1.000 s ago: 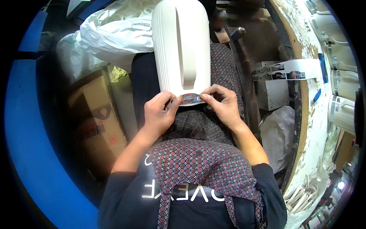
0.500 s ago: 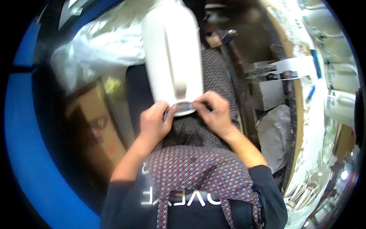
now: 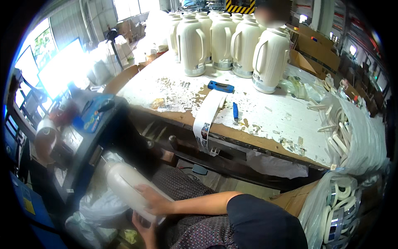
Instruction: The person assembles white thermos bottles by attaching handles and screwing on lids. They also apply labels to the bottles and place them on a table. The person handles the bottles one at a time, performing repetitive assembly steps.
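Observation:
Across my lap, tilted up to the left, lies a white thermos jug (image 3: 124,182). My right hand (image 3: 154,200) rests over its side, with the fingers wrapped on the smooth wall. Around the end nearest me curls my left hand (image 3: 145,228), partly cut off from sight by the jug. Whether a label sits on that end cannot be seen from here. A strip of labels (image 3: 203,126) hangs over the front edge of the white worktable (image 3: 269,120). Behind it lie a blue cutter-like tool (image 3: 220,86) and a small blue pen-like tool (image 3: 235,111).
Several finished-looking white thermos jugs (image 3: 191,47) stand at the table's back. On the right are a bag of white handles (image 3: 342,139) and a bag of ring-shaped parts (image 3: 342,211). A dark bench (image 3: 95,137) and clear plastic bag (image 3: 101,207) are left. Someone's blurred head (image 3: 273,14) shows behind.
The view has swung up and right to the worktable. Both hands were pinching at the jug's near end over a dark label; now my right hand lies along its side.

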Demonstrator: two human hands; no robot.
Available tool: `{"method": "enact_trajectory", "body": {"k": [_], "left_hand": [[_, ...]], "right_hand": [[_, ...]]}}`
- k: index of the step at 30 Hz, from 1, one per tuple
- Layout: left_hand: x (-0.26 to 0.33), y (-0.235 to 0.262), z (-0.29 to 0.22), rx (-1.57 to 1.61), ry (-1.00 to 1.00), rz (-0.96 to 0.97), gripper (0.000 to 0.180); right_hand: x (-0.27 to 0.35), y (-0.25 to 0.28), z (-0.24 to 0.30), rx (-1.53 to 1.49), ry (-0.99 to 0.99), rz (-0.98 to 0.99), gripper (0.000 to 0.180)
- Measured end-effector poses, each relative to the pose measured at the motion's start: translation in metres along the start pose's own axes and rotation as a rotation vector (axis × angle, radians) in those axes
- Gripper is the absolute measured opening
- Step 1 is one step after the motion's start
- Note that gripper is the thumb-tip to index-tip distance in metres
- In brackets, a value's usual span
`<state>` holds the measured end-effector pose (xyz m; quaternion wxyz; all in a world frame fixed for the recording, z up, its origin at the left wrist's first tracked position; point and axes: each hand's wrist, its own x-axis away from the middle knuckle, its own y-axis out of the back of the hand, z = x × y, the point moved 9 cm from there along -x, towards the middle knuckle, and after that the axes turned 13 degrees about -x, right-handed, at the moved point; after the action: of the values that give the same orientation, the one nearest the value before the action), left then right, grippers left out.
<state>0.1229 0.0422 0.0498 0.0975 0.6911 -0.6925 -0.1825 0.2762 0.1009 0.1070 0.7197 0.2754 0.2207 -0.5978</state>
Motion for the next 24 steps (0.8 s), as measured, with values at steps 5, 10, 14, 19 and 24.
{"method": "enact_trajectory", "body": {"k": [5,10,14,19,24], "left_hand": [[-0.051,0.116,0.001,0.381,-0.140,-0.327,0.095],[-0.067,0.149,-0.155,0.178,-0.395,0.092,0.105],[-0.083,0.075,-0.198,0.358,-0.344,0.359,0.113],[-0.083,0.042,-0.208,0.485,-0.418,0.511,0.137],[-0.093,0.070,-0.045,-0.051,-0.126,0.444,0.078]], "right_hand": [[0.006,0.040,0.057,-0.313,-0.019,0.082,0.050],[-0.039,0.043,0.064,-0.361,-0.239,0.369,0.028],[-0.120,0.057,0.173,-0.003,0.290,0.160,0.040],[-0.115,0.005,0.210,0.004,0.535,0.575,0.028],[-0.099,-0.008,0.220,-0.102,0.571,0.654,0.031]]}}
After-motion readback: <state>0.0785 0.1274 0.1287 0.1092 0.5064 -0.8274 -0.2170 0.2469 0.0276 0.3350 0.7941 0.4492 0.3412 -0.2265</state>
